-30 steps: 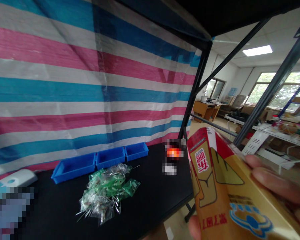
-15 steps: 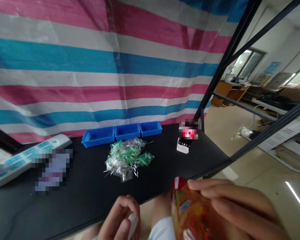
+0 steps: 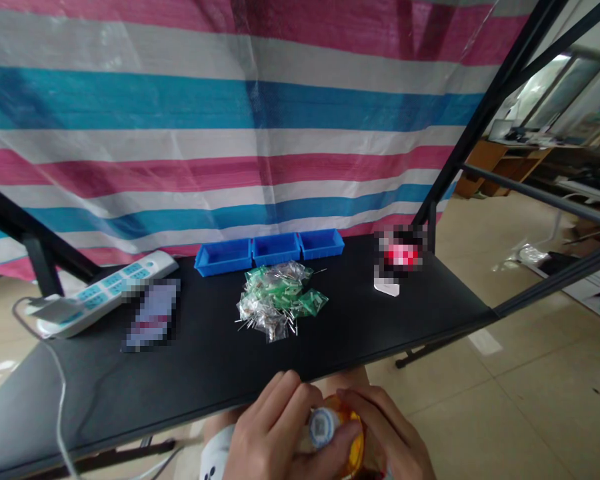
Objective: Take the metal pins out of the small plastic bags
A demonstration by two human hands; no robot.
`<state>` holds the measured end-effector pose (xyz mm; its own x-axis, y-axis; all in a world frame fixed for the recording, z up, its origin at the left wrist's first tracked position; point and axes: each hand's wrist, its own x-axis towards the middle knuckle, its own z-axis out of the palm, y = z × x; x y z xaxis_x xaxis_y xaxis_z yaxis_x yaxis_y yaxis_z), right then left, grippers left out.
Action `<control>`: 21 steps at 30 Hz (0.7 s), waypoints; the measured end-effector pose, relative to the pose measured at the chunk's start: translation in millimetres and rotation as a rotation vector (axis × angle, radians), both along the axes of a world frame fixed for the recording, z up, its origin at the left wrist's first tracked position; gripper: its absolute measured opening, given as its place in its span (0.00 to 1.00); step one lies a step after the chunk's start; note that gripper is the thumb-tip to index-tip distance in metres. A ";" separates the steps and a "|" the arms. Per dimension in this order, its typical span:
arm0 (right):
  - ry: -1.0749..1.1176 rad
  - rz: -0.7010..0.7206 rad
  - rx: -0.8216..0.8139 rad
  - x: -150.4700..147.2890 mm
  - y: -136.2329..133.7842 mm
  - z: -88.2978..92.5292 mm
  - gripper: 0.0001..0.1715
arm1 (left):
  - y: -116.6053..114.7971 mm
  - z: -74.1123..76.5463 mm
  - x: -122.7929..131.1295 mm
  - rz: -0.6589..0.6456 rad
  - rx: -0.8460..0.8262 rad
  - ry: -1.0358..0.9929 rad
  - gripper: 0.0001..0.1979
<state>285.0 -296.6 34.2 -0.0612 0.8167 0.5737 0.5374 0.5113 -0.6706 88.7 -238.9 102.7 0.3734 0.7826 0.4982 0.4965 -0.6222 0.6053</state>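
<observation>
Both my hands are low in the picture, in front of the black table's (image 3: 330,353) near edge. My left hand (image 3: 270,433) and my right hand (image 3: 390,437) are wrapped round an orange drink carton (image 3: 353,437), and the fingers of the left hand pinch its white cap (image 3: 321,425). On the table beyond lies a heap of small clear and green bags with metal pins (image 3: 279,301). Behind the heap stand three blue bins (image 3: 270,249) in a row.
A white power strip (image 3: 105,290) with a cable lies at the left of the table. A small device with a red display (image 3: 397,263) stands at the right. A striped tarp hangs behind. Black frame posts rise at both sides, with tiled floor to the right.
The carton has come down from close to my face to below the table edge. My left hand has joined it at the cap. The view has tilted down and left.
</observation>
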 end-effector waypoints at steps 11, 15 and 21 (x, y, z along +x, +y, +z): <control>0.044 0.040 -0.078 18.2 -1.2 -2.9 0.29 | 3.5 20.4 7.7 -0.629 -0.670 -0.348 0.06; 0.003 0.114 -0.168 21.6 -0.9 7.0 0.32 | 6.4 7.5 15.6 -0.499 -0.854 -0.548 0.16; 0.010 0.056 -0.125 28.6 2.7 14.9 0.42 | 14.7 16.0 8.8 -0.277 -0.614 -0.234 0.13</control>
<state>313.6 -293.9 49.0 -0.1032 0.8775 0.4684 0.5030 0.4523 -0.7365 97.4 -224.1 118.8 0.5365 0.8392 0.0893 0.1837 -0.2194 0.9582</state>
